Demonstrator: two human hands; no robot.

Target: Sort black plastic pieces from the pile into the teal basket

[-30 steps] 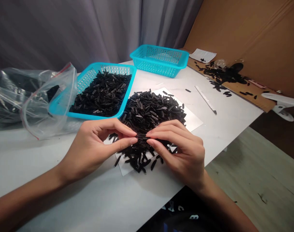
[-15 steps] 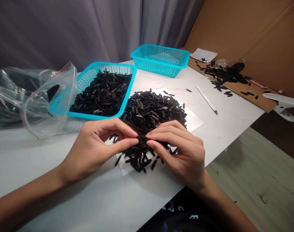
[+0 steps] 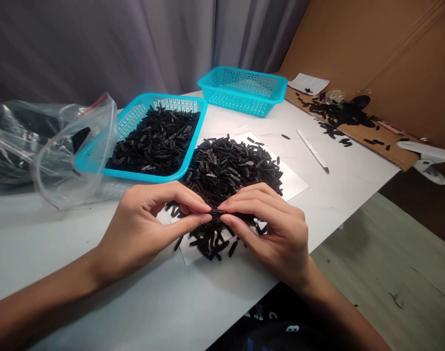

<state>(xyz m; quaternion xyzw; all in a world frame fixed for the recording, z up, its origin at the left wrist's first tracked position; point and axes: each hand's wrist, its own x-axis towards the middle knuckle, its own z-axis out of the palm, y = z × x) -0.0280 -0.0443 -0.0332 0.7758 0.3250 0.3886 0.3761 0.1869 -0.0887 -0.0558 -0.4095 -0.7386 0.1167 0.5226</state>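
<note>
Both my hands meet above a heap of small black elongated plastic pieces [image 3: 229,165], which lies on a white sheet of paper [image 3: 292,187]. My left hand [image 3: 149,219] pinches one small black piece [image 3: 217,212] between thumb and fingertips. My right hand [image 3: 273,229] grips the other end of that piece the same way. Most of the piece is hidden by my fingertips. Beneath my hands, the heap's lower part spreads over the sheet.
A turquoise plastic basket [image 3: 145,177] full of black pieces stands to the left, and a second turquoise basket [image 3: 242,92] stands behind it. A clear plastic bag [image 3: 76,156] lies at the far left. A metal strip [image 3: 312,150] lies right, near a cardboard board [image 3: 354,141] with scattered pieces.
My left hand's fingertips have shifted slightly right, closer to my right hand. The small piece sits a little lower between them. The heap and baskets look unchanged.
</note>
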